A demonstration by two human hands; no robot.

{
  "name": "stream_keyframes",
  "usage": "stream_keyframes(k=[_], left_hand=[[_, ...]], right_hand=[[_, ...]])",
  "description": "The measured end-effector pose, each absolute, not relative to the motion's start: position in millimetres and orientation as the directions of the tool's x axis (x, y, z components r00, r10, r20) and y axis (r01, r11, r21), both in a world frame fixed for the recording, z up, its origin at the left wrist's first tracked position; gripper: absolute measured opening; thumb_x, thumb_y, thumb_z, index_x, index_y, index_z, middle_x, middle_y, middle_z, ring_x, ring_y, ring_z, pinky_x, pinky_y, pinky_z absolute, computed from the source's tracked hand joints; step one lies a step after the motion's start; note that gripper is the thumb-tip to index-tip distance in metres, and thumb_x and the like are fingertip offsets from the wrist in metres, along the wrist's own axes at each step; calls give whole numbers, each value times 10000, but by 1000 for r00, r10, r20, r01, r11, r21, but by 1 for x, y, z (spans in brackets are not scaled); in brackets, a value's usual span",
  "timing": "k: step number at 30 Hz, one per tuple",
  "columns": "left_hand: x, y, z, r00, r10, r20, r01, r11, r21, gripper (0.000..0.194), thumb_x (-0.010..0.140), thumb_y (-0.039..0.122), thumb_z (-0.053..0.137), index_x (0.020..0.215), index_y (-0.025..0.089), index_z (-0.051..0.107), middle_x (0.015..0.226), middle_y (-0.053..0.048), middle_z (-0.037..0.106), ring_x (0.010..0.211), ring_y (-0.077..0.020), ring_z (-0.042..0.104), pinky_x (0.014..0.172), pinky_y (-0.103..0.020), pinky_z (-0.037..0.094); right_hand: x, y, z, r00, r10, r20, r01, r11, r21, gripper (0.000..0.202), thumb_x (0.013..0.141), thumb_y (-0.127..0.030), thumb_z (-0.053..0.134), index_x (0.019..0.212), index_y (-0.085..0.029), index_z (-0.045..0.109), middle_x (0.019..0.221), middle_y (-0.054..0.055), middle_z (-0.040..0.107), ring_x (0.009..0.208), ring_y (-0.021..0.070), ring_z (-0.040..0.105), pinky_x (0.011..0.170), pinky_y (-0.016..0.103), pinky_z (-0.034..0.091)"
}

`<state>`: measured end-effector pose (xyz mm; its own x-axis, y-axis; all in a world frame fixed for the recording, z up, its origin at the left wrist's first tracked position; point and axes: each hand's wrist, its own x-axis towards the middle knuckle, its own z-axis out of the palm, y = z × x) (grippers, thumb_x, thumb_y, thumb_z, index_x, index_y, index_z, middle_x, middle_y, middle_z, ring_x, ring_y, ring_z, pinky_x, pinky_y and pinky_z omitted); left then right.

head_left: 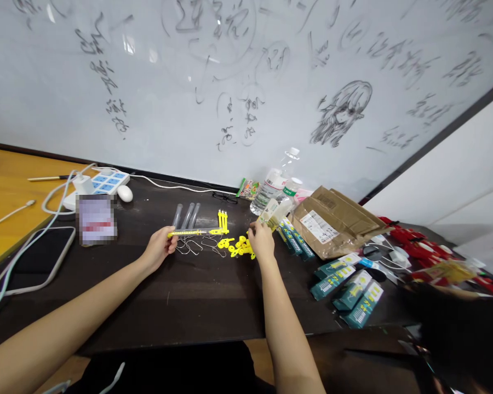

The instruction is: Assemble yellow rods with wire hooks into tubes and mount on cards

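My left hand (160,246) pinches one end of a slim clear-and-yellow syringe (189,232), held level above the table. Its yellow far end points right, toward several upright-lying yellow rods (222,220). Three clear tubes (188,216) lie just behind it, and bent wire hooks (193,245) are spread in front. Over on the right, my right hand (262,239) has its fingers curled beside a pile of small yellow plastic parts (240,247); its fingertips are partly hidden. A clear packet with a pale label (269,212) is right behind that hand, and I cannot tell if they touch.
Two plastic bottles (267,189) stand by the whiteboard (156,109). A cardboard parcel (332,219) and several green boxes (339,282) occupy the right side. On the left are a phone (36,262), a power strip (110,179), cables and a white mouse (125,193).
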<state>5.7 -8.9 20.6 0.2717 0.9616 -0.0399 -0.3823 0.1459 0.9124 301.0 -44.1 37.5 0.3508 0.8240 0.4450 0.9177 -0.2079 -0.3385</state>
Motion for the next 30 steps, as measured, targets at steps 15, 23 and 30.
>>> stream_keyframes(k=[15,23,30], left_hand=[[7,-11,22,309,949,-59,-335,167,927,273,763,335,547,609,174,388,492,59,421,379,-40,334,373,-167,247],[6,-9,20,303,950,-70,-370,185,911,284,761,334,559,600,170,392,504,58,411,393,-39,324,370,-165,243],[5,-6,16,298,952,-72,-404,194,894,284,761,339,568,611,172,393,515,60,413,400,-40,328,368,-164,246]], right_hand=[[319,-33,17,420,872,251,893,-348,-284,197,846,-279,475,967,-215,617,1000,84,575,962,221,509,743,287,391],[314,-32,26,433,775,461,803,-99,-588,59,794,-242,495,798,-196,530,766,24,564,708,167,538,629,269,400],[274,-33,42,335,870,361,173,320,-932,240,747,-400,603,790,-204,471,570,-52,514,482,110,506,423,203,379]])
